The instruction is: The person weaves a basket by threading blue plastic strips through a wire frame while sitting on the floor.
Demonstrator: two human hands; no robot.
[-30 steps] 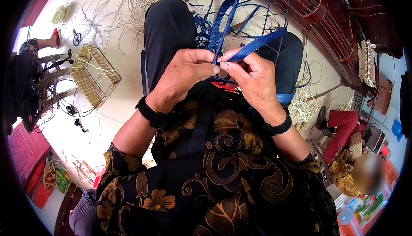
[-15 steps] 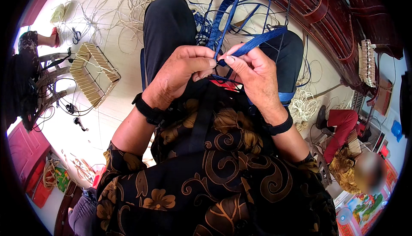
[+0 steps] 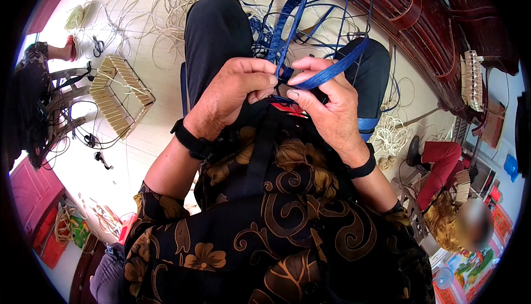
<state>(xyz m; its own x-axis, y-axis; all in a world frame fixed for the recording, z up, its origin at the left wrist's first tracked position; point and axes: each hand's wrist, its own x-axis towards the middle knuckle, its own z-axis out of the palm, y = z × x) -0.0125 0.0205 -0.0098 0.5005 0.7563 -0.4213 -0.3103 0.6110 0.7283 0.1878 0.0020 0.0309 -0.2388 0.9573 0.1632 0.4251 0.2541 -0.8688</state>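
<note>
My left hand [image 3: 235, 85] is closed to a pinch, thumb and forefinger tips together on a slim upright rod wrapped in blue strip [image 3: 298, 13], low down near its bottom. My right hand [image 3: 337, 105] sits just beside it, fingers curled and a little parted from the thumb. A long, flat, shiny blue strip [image 3: 340, 67] lies across those fingers, its near part by my fingertips and the rest bending up over my right knee; whether I have it clamped or only resting there, I cannot tell.

The rod belongs to an open box-shaped frame of thin dark wire [image 3: 372, 5], standing between my knees in dark trousers [image 3: 218, 44], with more loops of blue inside it. I wear a black band [image 3: 193, 143] on my left wrist and another on my right.

On the pale floor to my left lies a small angular frame wound in tan strip [image 3: 108, 107]. As for print, a green-and-red packet [image 3: 82, 231] at far left and a bright coloured poster [image 3: 475, 271] at lower right are too small to read. Near the poster sits a co-worker in dark red trousers [image 3: 440, 163].
</note>
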